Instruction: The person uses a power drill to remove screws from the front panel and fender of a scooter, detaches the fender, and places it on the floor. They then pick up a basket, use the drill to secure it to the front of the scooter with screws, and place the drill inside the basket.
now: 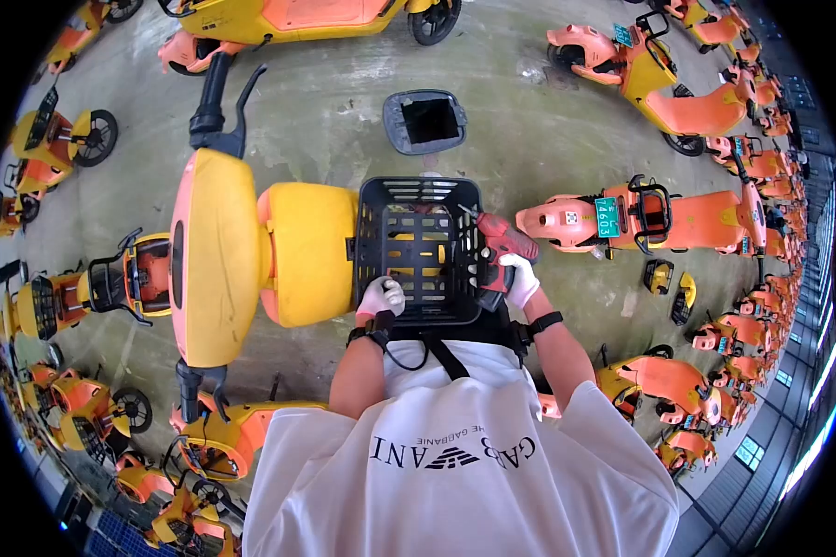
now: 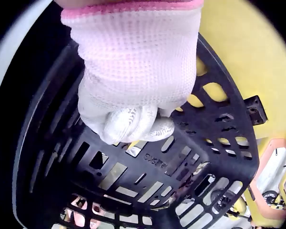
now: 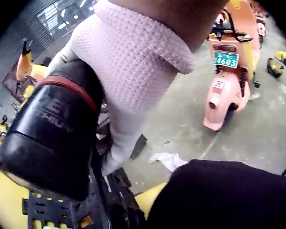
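A black plastic basket (image 1: pixel 370 200) with slotted walls and floor is in front of me, beside a scooter's yellow front panel (image 1: pixel 311 251). My gloved right hand (image 1: pixel 520 278) grips a red and black cordless drill (image 1: pixel 509 239) at the basket's right rim, its bit angled toward the far right corner. In the right wrist view the drill's black battery (image 3: pixel 47 129) is close to the camera, below the right hand (image 3: pixel 128 71). Over the near left part of the basket is my gloved left hand (image 2: pixel 133 71), fingers curled in; no object shows in them.
On the floor beyond the basket lies a grey plastic frame with a dark opening (image 1: pixel 399 125). A scooter with a green plate (image 1: pixel 607 215) stands close on the right. Yellow-black parts (image 1: pixel 684 297) lie on the floor nearby. The handlebar (image 1: pixel 209 111) juts out at left.
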Available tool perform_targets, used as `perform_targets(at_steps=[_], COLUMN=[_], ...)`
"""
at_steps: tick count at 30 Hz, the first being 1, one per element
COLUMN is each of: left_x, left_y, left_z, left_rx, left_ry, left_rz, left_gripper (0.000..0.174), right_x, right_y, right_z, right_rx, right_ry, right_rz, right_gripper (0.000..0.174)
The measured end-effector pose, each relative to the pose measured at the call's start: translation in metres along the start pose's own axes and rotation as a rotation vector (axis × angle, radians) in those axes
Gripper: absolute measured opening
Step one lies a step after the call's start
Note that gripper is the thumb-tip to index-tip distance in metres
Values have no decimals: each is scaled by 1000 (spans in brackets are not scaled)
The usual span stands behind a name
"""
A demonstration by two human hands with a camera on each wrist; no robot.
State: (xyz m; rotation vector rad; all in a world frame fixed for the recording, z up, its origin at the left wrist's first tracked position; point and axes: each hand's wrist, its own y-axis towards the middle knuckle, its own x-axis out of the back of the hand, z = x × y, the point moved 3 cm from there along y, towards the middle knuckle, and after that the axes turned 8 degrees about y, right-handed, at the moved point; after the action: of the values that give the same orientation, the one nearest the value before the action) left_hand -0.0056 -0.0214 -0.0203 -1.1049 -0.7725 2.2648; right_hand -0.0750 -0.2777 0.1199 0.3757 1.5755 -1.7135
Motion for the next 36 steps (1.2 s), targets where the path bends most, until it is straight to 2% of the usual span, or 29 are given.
perform_targets(at_steps=[1,2,3,7,9,10,11,13,14,15,16,17,18,19,20,21,22,23,24,25,26,29,30,31,33,34,36], left_x=[-7,-11,-20,-83,-106,-112,-114,-143,-162,-167,-175,-179,-187,-197,-207,-208,-201,-216,-234,-233,-233,-215,-211,-193,-158,-139,-108], left_y=[-1,0,-17,9,33,57,86,138,166,196,219,243,267,289,302,318,332,329,322,325,325,331,329,331,338,341,337], left_z=[4,2,1,-13,-30,-45,-62,-91,-106,-128,-145,-165,-188,-207,-221,-237,-252,-247,-240,-244,-245,-247,-240,-238,-231,-219,-191], left_rx=[33,-4,-163,-406,-581,-594,-641,-694,-818,-799,-787,-731,-761,-858,-874,-901,-899,-851,-811,-819,-836,-844,-815,-812,-824,-822,-874], left_ry=[11,115,158,310,275,254,228,174,51,90,123,95,122,-18,-52,-50,37,91,25,82,104,177,139,135,409,409,437], left_rz=[63,13,-80,41,-61,-16,-110,-98,-190,-51,85,72,8,-52,-56,-36,88,-93,-82,43,44,49,75,64,249,246,35], left_gripper=[37,34,29,20,19,19,18,15,12,11,11,13,12,10,7,8,15,41,71,82,80,77,64,64,50,50,49], right_x=[-5,-12,-8,16,26,38,54,74,107,102,134,170,207,237,227,248,250,248,259,276,298,304,309,308,306,311,325], right_y=[-1,0,14,52,74,88,99,118,138,137,155,179,198,215,220,232,237,242,257,267,279,301,307,313,318,322,331], right_z=[4,10,12,78,110,125,143,181,194,209,218,232,248,258,273,281,286,296,304,312,324,337,337,337,337,336,339], right_rx=[6,14,19,138,181,180,134,268,311,297,337,390,325,256,377,313,271,231,262,294,226,262,260,264,285,279,292], right_ry=[-41,-86,1,97,142,135,151,-3,-71,-110,-146,-177,-146,-113,-179,-107,-67,-25,-15,2,-43,83,90,98,124,147,158], right_rz=[-5,-6,-53,-100,-123,-111,-119,-270,-374,-505,-501,-482,-429,-385,-402,-412,-405,-402,-349,-303,-316,-361,-339,-312,-264,-246,-211], right_gripper=[40,37,32,31,30,30,29,28,28,23,24,25,25,24,24,23,23,23,24,24,24,27,27,27,29,28,27])
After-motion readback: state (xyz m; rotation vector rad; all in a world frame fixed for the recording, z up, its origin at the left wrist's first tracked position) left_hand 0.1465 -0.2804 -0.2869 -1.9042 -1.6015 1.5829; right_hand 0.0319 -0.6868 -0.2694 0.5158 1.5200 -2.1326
